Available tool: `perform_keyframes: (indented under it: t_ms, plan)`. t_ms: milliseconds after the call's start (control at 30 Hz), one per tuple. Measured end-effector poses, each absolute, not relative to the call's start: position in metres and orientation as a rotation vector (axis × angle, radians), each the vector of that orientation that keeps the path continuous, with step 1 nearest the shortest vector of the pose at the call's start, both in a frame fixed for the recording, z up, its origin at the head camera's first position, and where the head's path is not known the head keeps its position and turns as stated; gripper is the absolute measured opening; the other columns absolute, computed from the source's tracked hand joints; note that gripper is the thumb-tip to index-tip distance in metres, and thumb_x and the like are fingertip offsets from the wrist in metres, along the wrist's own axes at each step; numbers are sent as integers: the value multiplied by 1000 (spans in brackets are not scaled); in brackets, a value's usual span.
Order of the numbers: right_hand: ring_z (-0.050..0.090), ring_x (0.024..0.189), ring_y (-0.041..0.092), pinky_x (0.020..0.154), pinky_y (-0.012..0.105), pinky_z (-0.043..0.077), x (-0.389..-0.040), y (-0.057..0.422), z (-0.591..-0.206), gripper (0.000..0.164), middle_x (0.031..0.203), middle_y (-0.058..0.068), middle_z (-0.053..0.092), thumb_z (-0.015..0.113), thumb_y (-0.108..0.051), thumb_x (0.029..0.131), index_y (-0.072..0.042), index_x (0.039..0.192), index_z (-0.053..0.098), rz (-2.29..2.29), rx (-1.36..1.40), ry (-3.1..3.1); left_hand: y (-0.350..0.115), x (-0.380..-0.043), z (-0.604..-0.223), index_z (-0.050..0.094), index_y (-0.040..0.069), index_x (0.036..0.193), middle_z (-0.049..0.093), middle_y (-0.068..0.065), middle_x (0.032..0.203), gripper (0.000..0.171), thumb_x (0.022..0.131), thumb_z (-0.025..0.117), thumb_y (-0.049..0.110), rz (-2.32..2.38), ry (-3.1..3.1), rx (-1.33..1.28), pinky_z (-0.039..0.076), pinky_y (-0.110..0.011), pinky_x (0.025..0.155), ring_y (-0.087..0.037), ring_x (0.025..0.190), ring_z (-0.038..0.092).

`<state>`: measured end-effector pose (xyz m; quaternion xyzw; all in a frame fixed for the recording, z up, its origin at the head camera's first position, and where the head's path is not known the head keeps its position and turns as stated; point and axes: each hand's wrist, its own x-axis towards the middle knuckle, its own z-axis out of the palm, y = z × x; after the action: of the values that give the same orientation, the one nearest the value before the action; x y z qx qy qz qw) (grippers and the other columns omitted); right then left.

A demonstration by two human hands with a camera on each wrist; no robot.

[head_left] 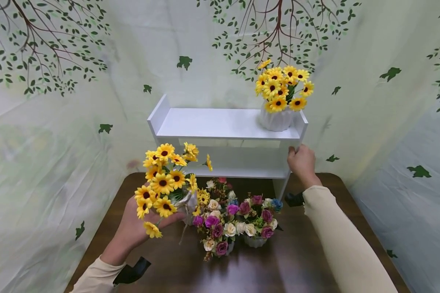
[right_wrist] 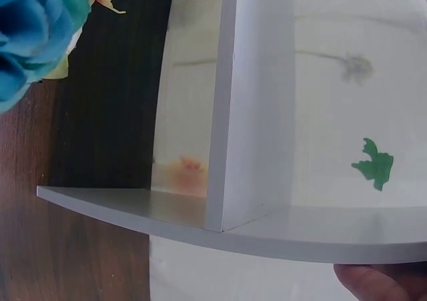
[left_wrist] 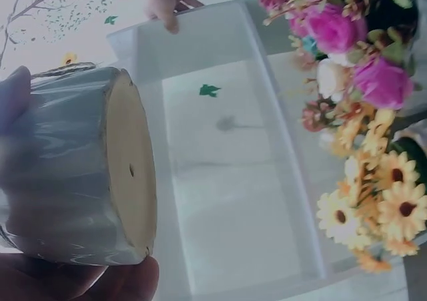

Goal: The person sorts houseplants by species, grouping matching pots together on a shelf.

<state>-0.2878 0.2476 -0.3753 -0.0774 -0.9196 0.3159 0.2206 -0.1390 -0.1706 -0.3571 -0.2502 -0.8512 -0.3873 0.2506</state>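
In the head view, my left hand (head_left: 130,226) holds a white pot (head_left: 189,203) of yellow artificial sunflowers (head_left: 163,183) up in front of the shelf's left side. The pot lies tipped, and its pale, flat base (left_wrist: 133,171) shows in the left wrist view, with fingers around its side. At the right side panel of the white two-tier shelf (head_left: 212,122), my right hand (head_left: 303,162) grips the edge with curled fingers. Part of that hand (right_wrist: 373,281) appears against the panel's outer face in the right wrist view.
Another white pot (head_left: 276,120) of sunflowers stands at the right end of the top tier. On the brown table (head_left: 278,272), potted artificial roses (head_left: 220,228) in purple, cream and blue cluster before the shelf. A leaf-printed cloth backdrop (head_left: 220,85) surrounds the table.
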Motion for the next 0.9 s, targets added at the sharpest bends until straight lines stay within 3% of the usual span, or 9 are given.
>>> perform_keyframes:
  t_ms: [200,367,400,533,600,633,667,800,900]
  plan:
    - [56,66,38,58,42,42,-287,247,-376,35,71,25,62,48,-16,99,-1,67,50,871,-216,-2543,-167,-150,-341,62,16,127,74,2,108,81,53,97,20,-989,-2297,-731,47,-7,80,4,98,64]
    - [54,62,33,53,34,38,-288,247,-375,33,67,20,60,48,-16,100,0,71,53,889,-228,-2543,-162,-162,-321,62,18,125,73,6,106,72,61,95,21,-1147,-2371,-707,52,-13,77,2,94,65]
    - [54,62,32,53,33,37,-288,248,-376,33,65,18,59,48,-16,100,0,71,53,893,-229,-2542,-161,-166,-316,63,17,121,72,5,97,64,64,93,21,-1185,-2387,-701,52,-14,73,2,87,65]
    - [53,60,31,52,32,35,-287,247,-376,33,63,15,56,47,-17,100,-1,71,52,904,-221,-2557,-157,-182,-288,58,18,132,72,1,112,67,73,89,19,-1309,-2442,-733,55,-20,84,-8,100,68]
    - [54,62,32,53,33,37,-285,247,-377,33,65,17,58,47,-17,100,0,72,53,897,-225,-2561,-155,-192,-275,59,13,132,72,-6,114,65,74,87,21,-1209,-2458,-713,55,-26,88,-16,103,69]
    - [54,62,32,53,34,37,-285,248,-377,33,65,18,58,47,-17,100,0,72,53,891,-230,-2565,-154,-197,-268,55,14,138,69,-7,127,72,74,87,22,-1188,-2464,-718,54,-32,96,-21,114,66]
    - [55,64,33,54,35,38,-284,248,-377,33,67,19,59,47,-17,100,0,72,53,884,-236,-2565,-152,-202,-262,54,13,139,67,-9,130,74,74,87,25,-1134,-2469,-714,53,-37,98,-25,116,65]
    - [57,66,35,56,37,41,-283,249,-375,32,72,22,61,47,-17,100,1,75,55,878,-246,-2562,-142,-227,-239,54,19,140,65,-7,134,78,73,87,37,-1034,-2467,-673,50,-48,99,-27,121,61]
    - [55,63,32,54,34,40,-284,249,-372,32,70,18,59,46,-18,101,1,78,56,902,-233,-2579,-132,-244,-229,52,23,141,64,-3,135,80,72,87,41,-1082,-2461,-609,49,-45,98,-22,121,60]
